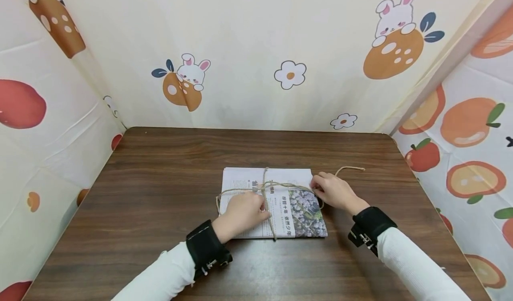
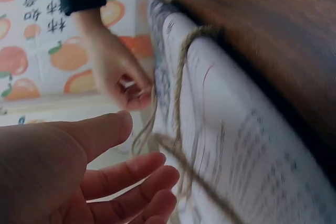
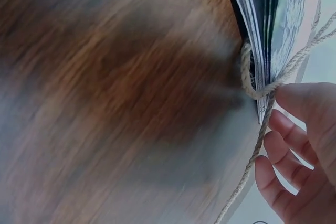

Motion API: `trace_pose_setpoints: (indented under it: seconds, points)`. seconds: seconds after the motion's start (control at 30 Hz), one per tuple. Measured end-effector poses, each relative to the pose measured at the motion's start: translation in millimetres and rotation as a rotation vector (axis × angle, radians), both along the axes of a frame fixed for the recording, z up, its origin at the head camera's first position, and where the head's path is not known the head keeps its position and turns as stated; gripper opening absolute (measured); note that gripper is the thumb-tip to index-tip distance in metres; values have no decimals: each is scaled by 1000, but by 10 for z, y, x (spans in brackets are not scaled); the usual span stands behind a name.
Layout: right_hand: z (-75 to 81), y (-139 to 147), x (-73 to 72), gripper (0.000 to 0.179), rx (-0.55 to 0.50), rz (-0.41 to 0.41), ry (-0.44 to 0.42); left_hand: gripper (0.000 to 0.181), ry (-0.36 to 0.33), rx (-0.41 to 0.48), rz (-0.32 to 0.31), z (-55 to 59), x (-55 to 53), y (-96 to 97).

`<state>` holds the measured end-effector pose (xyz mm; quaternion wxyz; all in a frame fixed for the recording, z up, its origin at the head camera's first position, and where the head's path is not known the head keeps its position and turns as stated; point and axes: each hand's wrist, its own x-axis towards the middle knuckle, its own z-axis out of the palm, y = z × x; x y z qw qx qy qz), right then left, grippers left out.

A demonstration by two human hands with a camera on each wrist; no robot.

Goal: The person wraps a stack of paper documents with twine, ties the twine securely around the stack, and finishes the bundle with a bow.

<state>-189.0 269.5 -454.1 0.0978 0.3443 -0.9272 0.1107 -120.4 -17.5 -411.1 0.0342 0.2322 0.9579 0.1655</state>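
Note:
A folded stack of newspapers (image 1: 307, 216) lies on the table, bound lengthwise and crosswise with twine (image 1: 288, 185) that crosses near the middle. Over the left part of the stack hovers my left hand (image 1: 243, 212); in the left wrist view its thumb and fingers are apart, holding nothing, close to the twine crossing (image 2: 163, 139). At the stack's right edge my right hand (image 1: 333, 189) pinches the twine between thumb and fingers, where it loops around the edge, as the right wrist view shows. A loose twine end (image 1: 352, 167) trails beyond that hand.
The brown wooden table (image 1: 160, 172) is enclosed by fabric walls printed with rabbits and fruit, with the back wall (image 1: 244, 87) along its far edge. Black bands with small devices (image 1: 206, 247) wrap both wrists over white sleeves.

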Motion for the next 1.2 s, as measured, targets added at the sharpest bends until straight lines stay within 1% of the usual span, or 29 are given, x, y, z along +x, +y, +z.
trace_pose_setpoints:
  seconds: [0.07,0.13,0.23,0.3,0.37,0.43,0.57,0.73,0.87,1.0,1.13,1.2]
  points:
    - [-8,-21,10,14,1,-6,-14,27,-3,-34,-4,-36,-3,59]
    - [-14,-43,23,13,4,-16,-36,31,9,-60,-3,-74,-6,100]
    - [-24,-71,37,12,19,-34,-62,32,49,-101,-5,-124,-7,127]
    - [-29,-82,35,11,30,-42,-64,30,81,-109,-5,-146,-1,123]
    - [-35,-87,32,11,40,-55,-61,27,100,-91,-14,-146,15,100]
    - [-40,-87,26,11,42,-71,-53,25,100,-63,-27,-129,41,57]
    - [-45,-64,-2,10,39,-101,-33,25,85,-16,-53,-58,106,-70]
    - [-37,-27,-54,14,54,-142,-6,20,108,-14,-59,-9,191,-267]
    - [-21,5,-87,18,63,-183,10,21,100,-7,-48,9,254,-400]
    - [-13,28,-120,18,60,-200,16,23,97,-1,-54,30,302,-487]
    - [-21,41,-158,17,68,-214,15,22,103,-6,-78,60,332,-544]
    - [-23,46,-179,16,73,-225,7,20,95,-1,-95,83,341,-571]
